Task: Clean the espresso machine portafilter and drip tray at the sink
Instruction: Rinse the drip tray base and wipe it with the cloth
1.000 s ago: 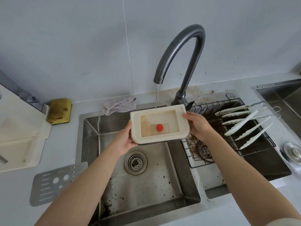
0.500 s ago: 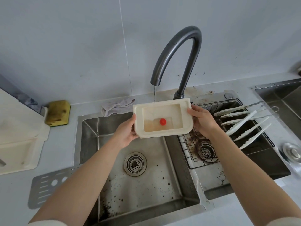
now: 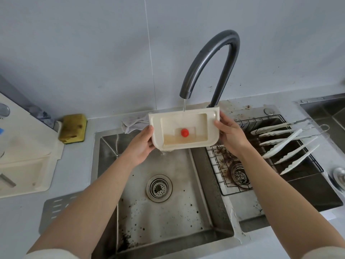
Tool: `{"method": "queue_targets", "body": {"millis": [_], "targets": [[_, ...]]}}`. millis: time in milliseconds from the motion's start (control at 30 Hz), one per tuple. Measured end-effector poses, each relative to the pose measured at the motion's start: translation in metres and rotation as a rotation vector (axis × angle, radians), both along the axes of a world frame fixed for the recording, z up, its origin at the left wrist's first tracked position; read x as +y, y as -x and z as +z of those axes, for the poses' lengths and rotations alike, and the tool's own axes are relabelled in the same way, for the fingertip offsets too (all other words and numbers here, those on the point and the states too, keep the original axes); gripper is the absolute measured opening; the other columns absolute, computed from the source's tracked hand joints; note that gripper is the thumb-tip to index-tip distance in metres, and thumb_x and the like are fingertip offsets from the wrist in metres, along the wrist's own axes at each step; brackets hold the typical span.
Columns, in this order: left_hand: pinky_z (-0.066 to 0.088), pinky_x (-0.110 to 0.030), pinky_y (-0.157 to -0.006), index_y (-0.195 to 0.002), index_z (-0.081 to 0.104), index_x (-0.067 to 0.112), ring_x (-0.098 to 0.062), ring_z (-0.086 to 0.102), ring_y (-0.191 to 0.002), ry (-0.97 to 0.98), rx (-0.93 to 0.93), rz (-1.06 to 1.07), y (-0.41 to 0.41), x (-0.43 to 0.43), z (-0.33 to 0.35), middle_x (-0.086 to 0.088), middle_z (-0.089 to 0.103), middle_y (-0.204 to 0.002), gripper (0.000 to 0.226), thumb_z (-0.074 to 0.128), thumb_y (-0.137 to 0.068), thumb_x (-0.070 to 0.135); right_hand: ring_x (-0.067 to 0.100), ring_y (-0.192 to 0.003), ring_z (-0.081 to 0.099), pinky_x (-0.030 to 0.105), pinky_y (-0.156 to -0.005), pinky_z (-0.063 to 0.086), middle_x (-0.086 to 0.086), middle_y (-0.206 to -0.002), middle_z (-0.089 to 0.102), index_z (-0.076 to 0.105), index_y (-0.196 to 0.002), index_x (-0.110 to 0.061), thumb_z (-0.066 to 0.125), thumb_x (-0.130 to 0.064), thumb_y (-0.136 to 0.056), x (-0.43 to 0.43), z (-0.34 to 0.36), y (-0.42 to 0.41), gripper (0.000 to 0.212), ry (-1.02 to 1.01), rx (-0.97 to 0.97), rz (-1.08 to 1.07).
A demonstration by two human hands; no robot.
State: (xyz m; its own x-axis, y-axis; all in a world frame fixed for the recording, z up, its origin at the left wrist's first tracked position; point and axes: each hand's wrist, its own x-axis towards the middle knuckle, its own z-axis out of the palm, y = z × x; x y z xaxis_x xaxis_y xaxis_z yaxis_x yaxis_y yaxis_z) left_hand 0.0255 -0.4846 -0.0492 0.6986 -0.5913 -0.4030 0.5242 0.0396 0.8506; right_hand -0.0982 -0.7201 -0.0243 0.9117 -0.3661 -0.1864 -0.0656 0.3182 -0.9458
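With the left hand [image 3: 140, 146] and right hand [image 3: 230, 135] each clasping an end of the drip tray [image 3: 183, 128] under the faucet [image 3: 209, 68] over the sink [image 3: 106, 146], I'd tip it nearward, draining the brownish water.

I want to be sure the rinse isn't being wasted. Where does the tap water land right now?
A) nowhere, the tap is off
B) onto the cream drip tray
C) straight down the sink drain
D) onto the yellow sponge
B: a thin stream drops from the faucet onto the far side of the drip tray, which the left hand and right hand hold under the spout.
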Motion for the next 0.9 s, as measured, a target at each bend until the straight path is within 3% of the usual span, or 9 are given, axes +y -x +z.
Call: {"method": "queue_targets", "body": {"millis": [67,167,267,433,567,667,900], "targets": [[0.046,-0.037,-0.093,-0.134,0.041,0.012,-0.019,0.058,-0.103,0.017,-0.026,0.010,-0.003,0.002,0.002,-0.003,0.061,-0.112,0.040,0.035,-0.098,0.028,0.022,-0.111,0.056,0.030,-0.076,0.058,0.001,-0.125,0.057,0.045,-0.134,-0.025,0.045,-0.009,-0.093,0.002,0.001,-0.004,0.044,0.013,-0.026,0.016],[0.046,-0.031,-0.089,-0.133,0.041,0.017,-0.014,0.058,-0.103,0.041,-0.075,0.022,-0.009,0.005,0.006,0.003,0.062,-0.110,0.036,0.037,-0.098,0.024,0.023,-0.113,0.055,0.023,-0.070,0.057,0.006,-0.133,0.052,0.041,-0.138,-0.019,0.042,-0.006,-0.094,0.002,0.000,-0.010,0.046,0.039,-0.043,0.030],[0.046,-0.028,-0.088,-0.132,0.043,0.017,-0.011,0.058,-0.103,0.043,-0.129,0.031,-0.014,0.008,0.012,0.005,0.062,-0.110,0.035,0.038,-0.097,0.022,0.022,-0.120,0.052,0.028,-0.084,0.056,0.007,-0.139,0.048,0.036,-0.142,-0.015,0.042,-0.005,-0.094,0.002,-0.001,-0.017,0.049,0.046,-0.030,0.040],[0.044,-0.030,-0.094,-0.134,0.042,0.018,-0.016,0.054,-0.112,0.010,-0.216,0.059,-0.022,0.017,0.020,0.001,0.058,-0.120,0.039,0.041,-0.096,0.022,0.012,-0.109,0.056,0.027,-0.090,0.053,-0.004,-0.124,0.056,0.035,-0.141,-0.016,0.040,-0.003,-0.095,0.007,-0.002,-0.031,0.049,0.007,-0.049,0.045],[0.052,-0.018,-0.078,-0.112,0.055,0.031,-0.002,0.061,-0.097,-0.047,-0.328,0.083,-0.024,0.026,0.030,0.015,0.064,-0.104,0.022,0.046,-0.093,0.024,0.014,-0.114,0.053,0.024,-0.091,0.052,-0.002,-0.125,0.055,0.035,-0.142,-0.013,0.038,-0.002,-0.096,0.014,-0.006,-0.041,0.048,-0.053,-0.041,0.047],[0.053,-0.014,-0.069,-0.107,0.057,0.035,0.003,0.062,-0.090,-0.089,-0.382,0.113,-0.027,0.033,0.037,0.016,0.065,-0.101,0.019,0.051,-0.091,0.026,0.012,-0.112,0.054,0.024,-0.092,0.051,-0.002,-0.122,0.056,0.037,-0.140,-0.012,0.037,-0.001,-0.096,0.021,-0.009,-0.045,0.045,-0.080,-0.041,0.055],[0.054,-0.021,-0.071,-0.105,0.060,0.027,-0.007,0.062,-0.089,-0.167,-0.495,0.164,-0.028,0.043,0.051,0.009,0.066,-0.095,0.019,0.059,-0.088,0.019,0.013,-0.106,0.058,0.026,-0.089,0.053,-0.004,-0.112,0.062,0.047,-0.127,-0.018,0.036,-0.003,-0.098,0.035,-0.018,-0.051,0.035,-0.110,0.009,0.074]]}}
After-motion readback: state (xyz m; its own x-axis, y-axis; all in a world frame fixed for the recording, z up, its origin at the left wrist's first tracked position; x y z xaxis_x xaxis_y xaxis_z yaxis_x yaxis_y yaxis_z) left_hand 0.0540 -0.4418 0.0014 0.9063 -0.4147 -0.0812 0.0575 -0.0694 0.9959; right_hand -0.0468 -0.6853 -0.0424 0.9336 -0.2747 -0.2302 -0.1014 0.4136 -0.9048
